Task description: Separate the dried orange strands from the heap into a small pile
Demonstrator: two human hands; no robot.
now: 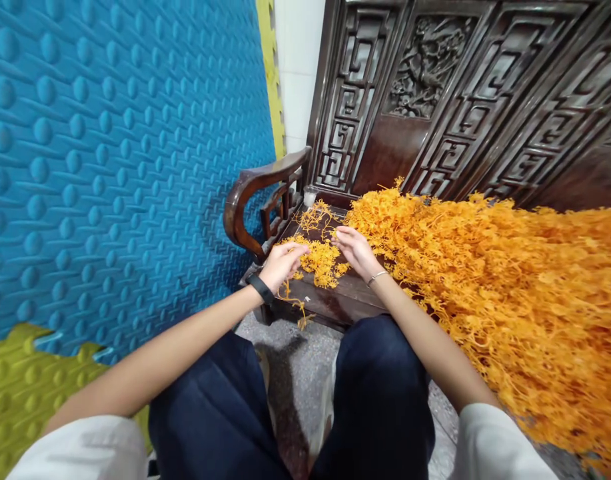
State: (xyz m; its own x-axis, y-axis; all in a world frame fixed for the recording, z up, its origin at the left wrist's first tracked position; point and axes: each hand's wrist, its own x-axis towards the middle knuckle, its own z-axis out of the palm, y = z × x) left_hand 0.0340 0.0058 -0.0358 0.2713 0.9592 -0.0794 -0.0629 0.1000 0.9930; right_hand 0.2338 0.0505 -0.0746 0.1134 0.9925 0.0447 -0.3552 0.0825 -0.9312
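My left hand (284, 265), with a dark band at the wrist, is closed with its fingertips pinched on a thin orange plastic sprig (302, 307). The sprig's end dangles below the hand, past the seat's front edge. My right hand (356, 250), wearing a thin bangle, has its fingers bent together, thumb close to the fingertips. Whatever it pinches is too small to make out. Between and beneath both hands lies a small heap of yellow-orange sprigs (325, 263) on the dark wooden bench seat (348, 297). Looser sprigs (315, 217) lie farther back.
A large pile of orange sprigs (510, 267) covers the bench to the right. A curved wooden armrest (250, 193) stands left of the hands, before blue foam mats (135, 147). The carved backrest (430, 73) rises behind. Grey floor (298, 373) shows between my knees.
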